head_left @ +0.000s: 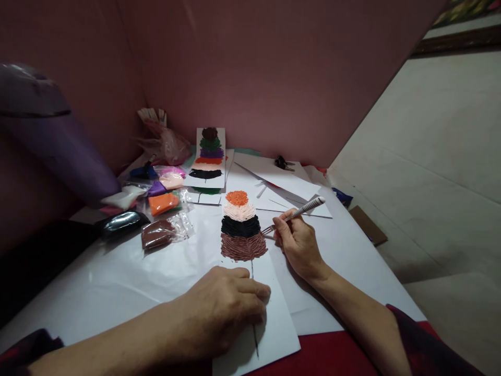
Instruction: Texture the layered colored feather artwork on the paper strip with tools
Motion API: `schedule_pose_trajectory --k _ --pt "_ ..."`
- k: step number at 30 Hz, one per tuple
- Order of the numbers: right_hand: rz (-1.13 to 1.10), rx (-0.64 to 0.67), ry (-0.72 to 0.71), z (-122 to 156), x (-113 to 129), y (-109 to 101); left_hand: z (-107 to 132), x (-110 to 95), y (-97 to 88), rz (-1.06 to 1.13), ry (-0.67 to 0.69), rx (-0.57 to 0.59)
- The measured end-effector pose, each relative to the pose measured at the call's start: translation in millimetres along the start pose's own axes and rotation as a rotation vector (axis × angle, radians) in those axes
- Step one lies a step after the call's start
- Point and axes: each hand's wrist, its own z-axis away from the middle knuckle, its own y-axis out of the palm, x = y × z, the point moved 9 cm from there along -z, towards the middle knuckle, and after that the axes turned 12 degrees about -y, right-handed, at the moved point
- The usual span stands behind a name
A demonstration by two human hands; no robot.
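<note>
A white card (275, 318) lies before me, bearing a feather shape in textured bands: an orange tip (237, 198), then pale pink (239, 211), black (240, 226) and brown (241, 246), above a drawn dark stem line (256, 342). My right hand (298, 243) is closed round a fork (307, 207) with a striped handle. Its tines are at the right edge of the bands, where black meets brown; whether they touch cannot be made out. Below the brown band, my left hand (235, 303) rests on the card across the stem, fingers slightly bent and holding nothing.
Left of the card lie clay packets, including brown (156, 234), black (124, 223), orange (163, 202) and white (124, 197). A finished-looking feather card (206, 180) stands behind. Loose white sheets (274, 172), keys (282, 163) and a pink plastic bag (172, 146) lie near the wall.
</note>
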Motion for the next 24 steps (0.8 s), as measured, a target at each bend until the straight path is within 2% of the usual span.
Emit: schedule_pose_trajectory --k 9,18,24 --pt "-0.022 -0.012 0.018 1.3 -2.8 0.5 -1.3 -0.1 -0.6 0.009 -0.001 0.005" --pt "-0.198 -0.136 0.129 4.1 -13.0 -4.4 0.5 1.2 1.2 0.027 -0.006 0.016" --pt "-0.225 -0.191 0.136 4.5 -14.7 -8.4 0.8 1.4 2.6 0.021 0.001 0.022"
